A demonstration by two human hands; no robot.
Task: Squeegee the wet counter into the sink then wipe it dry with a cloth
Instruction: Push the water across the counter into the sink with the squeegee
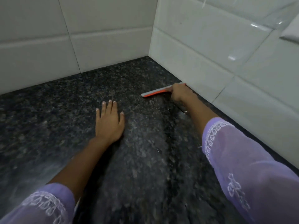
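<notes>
- Squeegee, orange-and-grey, flat-bladed [154, 92]: blade edge down on the dark speckled granite counter [68, 101], one end by the white tiled wall [202, 50], placed deep so a pull likely clears the full strip.
- Right hand [178, 92]: fingers curled round the squeegee, knuckles up, for downward pressure.
- Left hand [109, 121]: fingers straight, slightly spread, flat on the counter, apparently bracing the reach.
- Sink, cloth: outside view.
</notes>
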